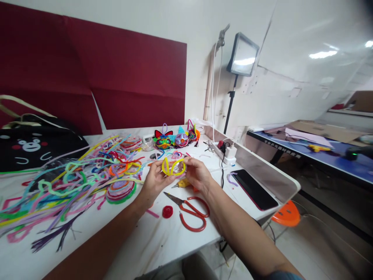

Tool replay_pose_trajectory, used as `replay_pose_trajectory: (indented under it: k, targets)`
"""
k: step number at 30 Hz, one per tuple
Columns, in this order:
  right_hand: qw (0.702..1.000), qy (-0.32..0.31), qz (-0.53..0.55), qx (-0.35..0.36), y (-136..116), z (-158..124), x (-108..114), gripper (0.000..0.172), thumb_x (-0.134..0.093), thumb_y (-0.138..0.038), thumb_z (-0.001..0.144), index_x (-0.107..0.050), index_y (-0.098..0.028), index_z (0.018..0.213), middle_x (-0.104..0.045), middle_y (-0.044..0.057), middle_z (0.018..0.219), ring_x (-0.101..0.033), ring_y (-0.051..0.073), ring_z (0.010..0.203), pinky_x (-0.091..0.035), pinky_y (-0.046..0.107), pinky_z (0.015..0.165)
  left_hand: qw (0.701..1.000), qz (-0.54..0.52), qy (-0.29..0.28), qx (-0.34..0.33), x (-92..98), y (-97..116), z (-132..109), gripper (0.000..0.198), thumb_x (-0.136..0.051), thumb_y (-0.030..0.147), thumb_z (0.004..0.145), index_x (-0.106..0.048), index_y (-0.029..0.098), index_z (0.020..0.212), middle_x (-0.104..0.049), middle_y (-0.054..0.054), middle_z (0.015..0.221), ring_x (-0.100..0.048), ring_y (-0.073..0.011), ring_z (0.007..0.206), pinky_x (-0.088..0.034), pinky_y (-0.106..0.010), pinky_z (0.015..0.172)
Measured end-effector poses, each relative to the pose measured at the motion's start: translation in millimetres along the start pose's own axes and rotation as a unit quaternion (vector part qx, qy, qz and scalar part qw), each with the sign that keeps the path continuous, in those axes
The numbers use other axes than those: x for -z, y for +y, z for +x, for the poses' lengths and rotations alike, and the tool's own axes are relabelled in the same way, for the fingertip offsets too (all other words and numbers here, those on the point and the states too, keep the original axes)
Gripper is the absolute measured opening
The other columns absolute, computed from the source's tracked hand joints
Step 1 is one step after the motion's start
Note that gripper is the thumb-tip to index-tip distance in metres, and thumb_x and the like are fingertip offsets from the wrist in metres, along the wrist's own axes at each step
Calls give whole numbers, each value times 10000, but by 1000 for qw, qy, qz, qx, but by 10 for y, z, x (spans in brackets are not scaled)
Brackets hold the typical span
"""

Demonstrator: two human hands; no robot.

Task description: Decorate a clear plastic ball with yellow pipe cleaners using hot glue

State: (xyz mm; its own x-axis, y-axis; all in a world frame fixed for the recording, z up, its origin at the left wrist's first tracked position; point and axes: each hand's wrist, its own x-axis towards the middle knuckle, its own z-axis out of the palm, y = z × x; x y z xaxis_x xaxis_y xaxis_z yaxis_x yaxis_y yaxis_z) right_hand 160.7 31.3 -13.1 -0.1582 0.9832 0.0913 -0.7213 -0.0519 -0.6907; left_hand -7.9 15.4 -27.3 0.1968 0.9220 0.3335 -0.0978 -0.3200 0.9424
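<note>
Between my two hands is a yellow pipe cleaner [174, 173] bent into rounded loops, held just above the table. My left hand [153, 182] pinches its left side, and my right hand [198, 173] pinches the right side. Under my right hand lies a yellow glue gun [183, 183], partly covered by the fingers. Closer to me are scissors with orange handles [193, 211], blades slightly apart, and a small red coiled disc [167, 211]. A short pink pipe cleaner piece [152, 213] lies to the left of the disc.
A tangled heap of coloured pipe cleaners [84, 182] spreads over the left, before a black bag [37, 146]. Colourful finished figures [181, 140] stand at the back. A power strip [227, 155] and a phone [255, 189] lie right, beside the table's raised edge [262, 171].
</note>
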Motion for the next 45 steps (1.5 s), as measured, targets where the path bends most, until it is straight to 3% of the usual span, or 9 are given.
replay_pose_trajectory:
  k: [31, 45]
  targets:
    - [1000, 8, 15, -12, 20, 7, 18, 75, -694, -123, 595, -645, -165, 633, -645, -12, 623, -557, 128, 619, -475, 238, 619, 999, -32, 13, 9, -47, 19, -18, 636, -872, 322, 634, -462, 209, 1107, -643, -120, 1244, -666, -282, 1136, -513, -484, 1023]
    - [1000, 2, -17, 9, 19, 25, 53, 75, -691, -135, 592, -626, -169, 609, -625, -10, 610, -538, 127, 605, -437, 232, 580, 999, -47, 4, 7, -27, -77, 20, 638, -887, 299, 631, -455, 224, 1095, -646, -76, 1200, -669, -259, 1110, -541, -449, 990]
